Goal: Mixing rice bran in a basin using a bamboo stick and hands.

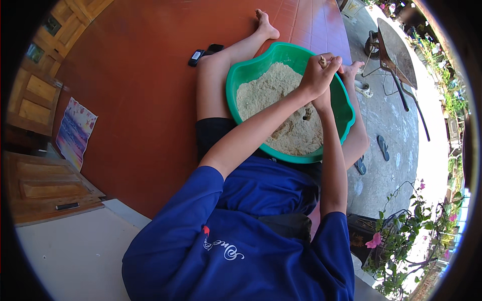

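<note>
Blue shirt fills the lower centre, nearest the camera. Forward of it, the green basin sits between the left leg and the right leg; pale, coarse meal covers its bottom. Both hands overlap above the meal, nearer the right rim than the left. The left hand is clenched around a knobbly brown piece, which protrudes above the fist. The right hand is partly covered; its grip cannot be determined. Inside the basin, open room extends left of the hands to the rim. The red floor spreads widely left of the left leg. At right, the floor edge adjoins grey concrete, where a wheelbarrow stands.
</note>
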The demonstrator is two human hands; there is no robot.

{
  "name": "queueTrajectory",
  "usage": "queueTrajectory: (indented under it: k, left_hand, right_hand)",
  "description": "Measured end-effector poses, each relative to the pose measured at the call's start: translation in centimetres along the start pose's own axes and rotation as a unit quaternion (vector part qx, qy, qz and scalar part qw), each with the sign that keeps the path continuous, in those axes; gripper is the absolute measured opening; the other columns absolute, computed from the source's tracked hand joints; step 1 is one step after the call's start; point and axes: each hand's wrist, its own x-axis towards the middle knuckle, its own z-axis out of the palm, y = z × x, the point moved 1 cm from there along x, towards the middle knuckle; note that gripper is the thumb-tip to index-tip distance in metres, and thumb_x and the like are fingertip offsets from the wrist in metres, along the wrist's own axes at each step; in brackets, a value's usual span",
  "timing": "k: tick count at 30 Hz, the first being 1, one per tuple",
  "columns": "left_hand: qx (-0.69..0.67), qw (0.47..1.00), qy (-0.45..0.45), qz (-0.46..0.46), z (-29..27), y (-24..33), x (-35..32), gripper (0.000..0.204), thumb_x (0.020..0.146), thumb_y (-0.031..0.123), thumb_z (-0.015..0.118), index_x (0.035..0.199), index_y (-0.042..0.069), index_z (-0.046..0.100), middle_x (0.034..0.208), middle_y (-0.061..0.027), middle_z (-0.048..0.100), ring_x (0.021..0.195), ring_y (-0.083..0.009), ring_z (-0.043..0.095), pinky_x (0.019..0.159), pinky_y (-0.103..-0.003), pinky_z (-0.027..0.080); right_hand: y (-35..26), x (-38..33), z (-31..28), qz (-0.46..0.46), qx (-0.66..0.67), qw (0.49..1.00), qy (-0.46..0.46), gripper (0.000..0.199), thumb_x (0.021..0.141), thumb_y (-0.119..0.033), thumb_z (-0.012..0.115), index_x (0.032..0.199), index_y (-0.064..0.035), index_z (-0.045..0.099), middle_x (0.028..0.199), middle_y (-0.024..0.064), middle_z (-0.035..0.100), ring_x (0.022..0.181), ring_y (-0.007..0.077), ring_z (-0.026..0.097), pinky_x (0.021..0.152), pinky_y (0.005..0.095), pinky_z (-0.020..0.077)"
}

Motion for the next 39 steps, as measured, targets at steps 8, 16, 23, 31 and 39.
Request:
queueTrajectory:
  k: [8, 16, 23, 31, 39]
  left_hand:
    - [0.054, 0.998, 0.030, -0.012, -3.1, -1.1, 0.7, 0.043, 0.112, 0.032, 0.052, 0.080, 0.004, 0.058, 0.053, 0.0033, 0.042, 0.044, -0.0065, 0.040, 0.042, -0.029, 0.031]
    - [0.164, 0.981, -0.068, -0.074, -1.0, 2.1, -1.8, 0.042, 0.110, 0.030, 0.054, 0.078, 0.003, 0.060, 0.068, -0.0060, 0.057, 0.068, -0.0146, 0.055, 0.068, -0.037, 0.045]
    - [0.069, 0.995, -0.055, -0.040, -0.1, 8.5, -8.2, 0.046, 0.110, 0.038, 0.057, 0.079, 0.005, 0.061, 0.062, 0.0019, 0.047, 0.060, -0.0060, 0.043, 0.057, -0.029, 0.035]
    - [-0.091, 0.989, -0.051, -0.102, -0.6, 8.6, -7.2, 0.048, 0.111, 0.043, 0.055, 0.081, 0.006, 0.060, 0.060, 0.0074, 0.038, 0.058, -0.0017, 0.034, 0.055, -0.025, 0.029]
    - [0.032, 0.999, 0.001, -0.021, -4.4, 5.6, -5.6, 0.051, 0.111, 0.034, 0.053, 0.069, 0.005, 0.054, 0.063, 0.0020, 0.050, 0.061, -0.0070, 0.046, 0.058, -0.030, 0.036]
  right_hand:
    - [1.7, -1.0, 4.8, 0.166, 0.003, 0.986, -0.029, 0.048, 0.101, -0.028, 0.064, 0.139, 0.0003, 0.058, 0.130, 0.0177, 0.067, 0.124, 0.0265, 0.062, 0.103, 0.0420, 0.0487]
    - [-1.1, -6.9, 6.3, 0.199, 0.163, 0.966, -0.021, 0.026, 0.113, -0.027, 0.054, 0.124, -0.0039, 0.059, 0.108, 0.0039, 0.058, 0.098, 0.0127, 0.050, 0.087, 0.0356, 0.0474]
    - [-3.8, -12.5, 1.4, 0.141, 0.120, 0.978, -0.095, 0.043, 0.111, -0.025, 0.056, 0.145, 0.0002, 0.051, 0.141, 0.0108, 0.056, 0.131, 0.0227, 0.054, 0.110, 0.0369, 0.0448]
    - [-8.0, -8.0, -3.0, 0.168, -0.021, 0.963, -0.208, 0.056, 0.103, -0.023, 0.060, 0.151, 0.0012, 0.044, 0.146, 0.0164, 0.054, 0.138, 0.0289, 0.052, 0.115, 0.0402, 0.0416]
    - [-1.6, -3.0, 3.4, 0.054, -0.006, 0.980, -0.191, 0.029, 0.097, -0.021, 0.063, 0.120, -0.0044, 0.066, 0.118, 0.0168, 0.069, 0.116, 0.0325, 0.065, 0.100, 0.0432, 0.0516]
